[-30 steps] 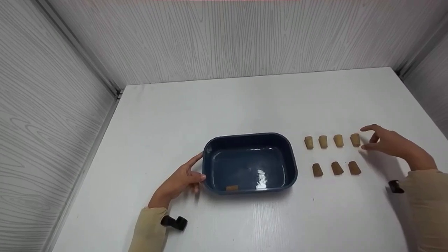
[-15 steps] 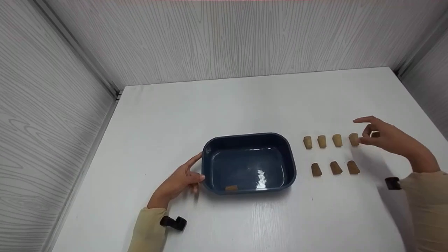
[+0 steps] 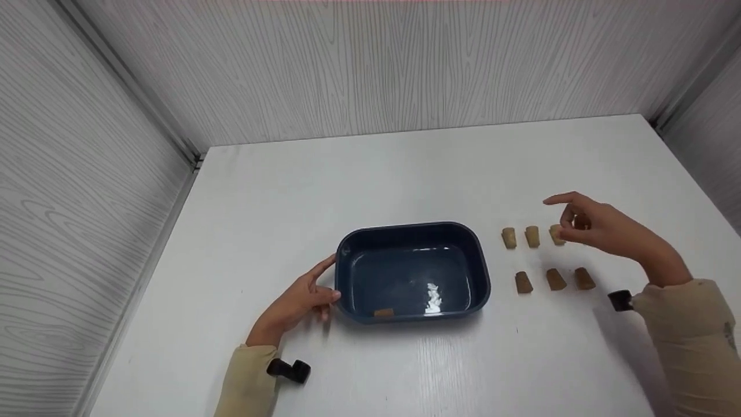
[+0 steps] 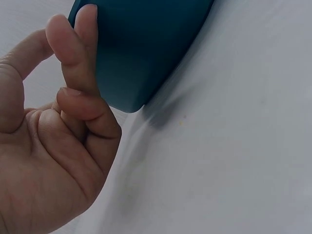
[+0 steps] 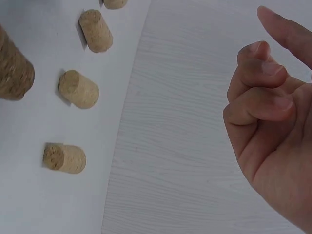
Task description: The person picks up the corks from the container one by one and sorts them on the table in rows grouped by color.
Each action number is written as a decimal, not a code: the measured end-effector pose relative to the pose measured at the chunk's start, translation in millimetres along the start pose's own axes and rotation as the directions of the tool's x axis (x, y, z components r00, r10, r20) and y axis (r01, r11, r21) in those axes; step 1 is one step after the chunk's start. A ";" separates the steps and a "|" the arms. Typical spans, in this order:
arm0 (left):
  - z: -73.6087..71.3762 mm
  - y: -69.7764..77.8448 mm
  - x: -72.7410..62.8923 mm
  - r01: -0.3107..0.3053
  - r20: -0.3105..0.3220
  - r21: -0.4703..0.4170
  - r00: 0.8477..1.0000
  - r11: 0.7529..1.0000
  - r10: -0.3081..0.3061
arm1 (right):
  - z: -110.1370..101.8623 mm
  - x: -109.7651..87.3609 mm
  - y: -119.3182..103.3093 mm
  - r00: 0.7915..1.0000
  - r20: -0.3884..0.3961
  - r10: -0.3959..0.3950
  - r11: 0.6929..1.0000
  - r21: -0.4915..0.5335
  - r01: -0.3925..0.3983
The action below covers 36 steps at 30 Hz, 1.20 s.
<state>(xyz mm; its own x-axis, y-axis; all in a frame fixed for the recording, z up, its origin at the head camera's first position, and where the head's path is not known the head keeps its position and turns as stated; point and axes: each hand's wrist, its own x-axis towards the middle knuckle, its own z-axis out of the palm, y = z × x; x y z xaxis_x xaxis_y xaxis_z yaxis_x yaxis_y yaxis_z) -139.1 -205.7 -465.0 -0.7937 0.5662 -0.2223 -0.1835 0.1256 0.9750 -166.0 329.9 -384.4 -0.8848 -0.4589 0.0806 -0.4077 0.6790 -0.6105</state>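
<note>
A dark blue plastic tray [image 3: 408, 318] sits in the middle of the white table, with one brown cork [image 3: 383, 313] by its near wall. My left hand [image 3: 295, 301] touches the tray's left end, its thumb tip at the rim and its index finger straight along the side. Lower fingers bend beside the tray wall [image 4: 141, 44] in the left wrist view. My right hand [image 3: 608, 231] hovers over the right end of a row of light corks [image 3: 532, 236]. Its index finger points left and the others curl loosely, with nothing held in the right wrist view [image 5: 273, 117].
A second row of darker brown corks [image 3: 556, 279] lies nearer the front, right of the tray. Grey wood-grain panels [image 3: 393, 63] stand behind the table and at both sides. Each wrist carries a black camera mount [image 3: 289, 370].
My right hand has moved left from beyond the light row's right end to above it, now covering its rightmost cork. The left hand and tray have stayed in place.
</note>
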 end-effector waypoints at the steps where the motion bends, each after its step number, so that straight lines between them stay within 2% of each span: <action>1: 0.1 -0.1 -0.1 0.002 -0.002 0.000 1.000 1.000 -0.002 | 2.9 2.6 -2.7 1.000 0.016 -0.002 1.000 -0.012 0.002; 6: -0.1 -0.2 -1.5 0.006 -0.006 -0.007 1.000 1.000 -0.006 | 15.6 17.2 -19.4 0.996 0.083 -0.038 0.997 -0.060 0.043; 16: -0.9 -0.5 -6.1 0.024 -0.004 -0.019 1.000 1.000 -0.024 | 47.3 40.8 -53.6 0.969 0.217 -0.114 0.993 -0.011 0.120; 23: -1.3 -0.4 -6.6 0.008 -0.013 -0.012 1.000 1.000 -0.008 | 57.6 61.7 -77.3 0.954 0.263 -0.143 0.989 0.009 0.146; 27: -1.2 -0.3 -6.0 0.005 -0.009 -0.015 1.000 1.000 -0.005 | 65.9 72.7 -92.8 0.939 0.302 -0.166 0.986 0.020 0.168; 36: -1.3 0.2 -5.6 0.008 -0.008 -0.031 1.000 0.999 -0.008 | 81.6 97.2 -137.2 0.891 0.405 -0.204 0.969 -0.048 0.244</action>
<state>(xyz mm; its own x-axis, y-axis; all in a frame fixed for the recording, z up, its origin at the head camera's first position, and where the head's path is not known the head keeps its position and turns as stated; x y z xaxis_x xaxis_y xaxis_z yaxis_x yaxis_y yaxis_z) -135.5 -210.0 -463.5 -0.7969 0.5585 -0.2303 -0.2077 0.1047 0.9726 -177.7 145.3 -357.1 -0.6142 -0.7796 -0.1227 -0.6213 0.5735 -0.5339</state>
